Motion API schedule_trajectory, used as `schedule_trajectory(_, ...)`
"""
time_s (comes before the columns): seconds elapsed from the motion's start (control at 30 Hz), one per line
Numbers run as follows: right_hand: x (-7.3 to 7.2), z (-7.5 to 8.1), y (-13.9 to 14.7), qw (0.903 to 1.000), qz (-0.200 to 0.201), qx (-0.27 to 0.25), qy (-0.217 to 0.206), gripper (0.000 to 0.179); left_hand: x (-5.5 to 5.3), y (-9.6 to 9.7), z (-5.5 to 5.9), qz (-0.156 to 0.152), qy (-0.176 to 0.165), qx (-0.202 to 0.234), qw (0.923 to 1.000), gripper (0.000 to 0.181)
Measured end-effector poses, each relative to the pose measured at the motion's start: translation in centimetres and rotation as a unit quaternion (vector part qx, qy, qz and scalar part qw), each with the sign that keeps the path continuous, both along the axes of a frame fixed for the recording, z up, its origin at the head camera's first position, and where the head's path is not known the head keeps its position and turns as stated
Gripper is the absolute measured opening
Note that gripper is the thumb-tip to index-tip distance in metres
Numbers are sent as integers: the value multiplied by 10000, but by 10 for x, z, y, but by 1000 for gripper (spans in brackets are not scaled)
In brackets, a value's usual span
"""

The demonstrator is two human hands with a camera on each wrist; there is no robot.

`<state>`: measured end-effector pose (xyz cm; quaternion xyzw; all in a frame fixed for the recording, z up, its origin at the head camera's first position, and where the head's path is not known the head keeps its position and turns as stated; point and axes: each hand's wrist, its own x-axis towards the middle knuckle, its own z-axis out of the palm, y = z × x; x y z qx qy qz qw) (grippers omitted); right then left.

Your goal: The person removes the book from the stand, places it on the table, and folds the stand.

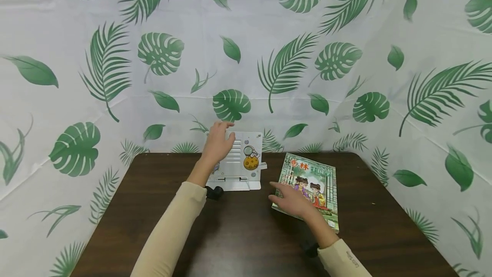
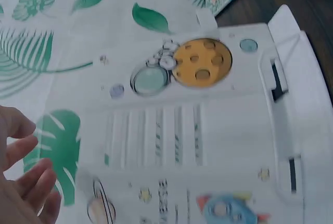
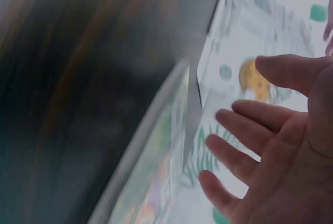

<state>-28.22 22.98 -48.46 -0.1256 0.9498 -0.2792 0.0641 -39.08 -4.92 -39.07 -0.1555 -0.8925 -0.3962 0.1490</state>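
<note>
A white book stand [image 1: 234, 170] with a cartoon astronaut, an orange moon and a slotted back stands upright toward the back of the table. My left hand [image 1: 218, 145] is raised at its top left, partly covering it in the head view; in the left wrist view its loosely bent fingers [image 2: 37, 180] hold nothing beside the stand's top edge. My right hand [image 1: 290, 200] hovers over the left edge of a magazine [image 1: 319, 183], whose cover shows two cartoon figures. The right wrist view has its fingers [image 3: 252, 130] spread and holding nothing.
The dark wood table [image 1: 246, 243] runs up to a white leaf-patterned cloth [image 1: 246, 54] behind and at both sides. A small clear tab [image 1: 263, 166] sticks out from the stand's right side. Black wrist gear [image 1: 214, 193] sits below my left wrist.
</note>
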Motion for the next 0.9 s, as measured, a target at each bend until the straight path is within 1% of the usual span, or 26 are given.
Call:
schedule_trajectory(0.03, -1, -2, -7, 10000, -2, 77, 39, 55, -3, -4, -2, 120, 47, -46, 9999, 40)
schedule_trajectory(0.07, -1, -2, -13, 10000, -19, 39, 32, 55, -5, -8, -3, 207, 71, -125, 9997, 41)
schedule_trajectory(0.13, 1, -5, -24, 10000, 62, -16, 62, 57, -7, -16, -5, 301, 24, -239, 9993, 42)
schedule_trajectory(0.2, 3, -9, -32, 9999, 121, 53, 59, 60, -7, -22, -9, 396, -68, -406, 9984, 45)
schedule_trajectory(0.23, 4, -11, -36, 9999, 153, 55, 52, 61, -7, -24, -11, 462, -114, -558, 9973, 46)
schedule_trajectory(0.3, 6, -15, -40, 9997, 120, 208, 99, 63, -6, -28, -14, 546, -227, -925, 9940, 49)
schedule_trajectory(0.37, 6, -19, -44, 9992, -54, 391, 81, 63, -5, -31, -17, 591, -250, -1341, 9889, 51)
schedule_trajectory(0.43, 5, -21, -46, 9984, -208, 513, 85, 62, -6, -32, -19, 601, -209, -1715, 9831, 52)
schedule_trajectory(0.5, 4, -22, -48, 9976, -302, 622, 56, 61, -6, -32, -18, 635, -125, -1892, 9798, 51)
schedule_trajectory(0.57, 1, -23, -49, 9969, -345, 702, 57, 61, -7, -32, -16, 731, -14, -1952, 9780, 48)
schedule_trajectory(0.67, -2, -23, -51, 9961, -424, 769, 89, 60, -10, -31, -14, 854, 71, -1922, 9776, 45)
schedule_trajectory(0.77, -3, -22, -54, 9946, -492, 909, 79, 59, -13, -31, -14, 958, 93, -1844, 9781, 42)
schedule_trajectory(0.9, -4, -23, -59, 9914, -432, 1234, 80, 60, -17, -33, -13, 1180, 103, -1725, 9779, 38)
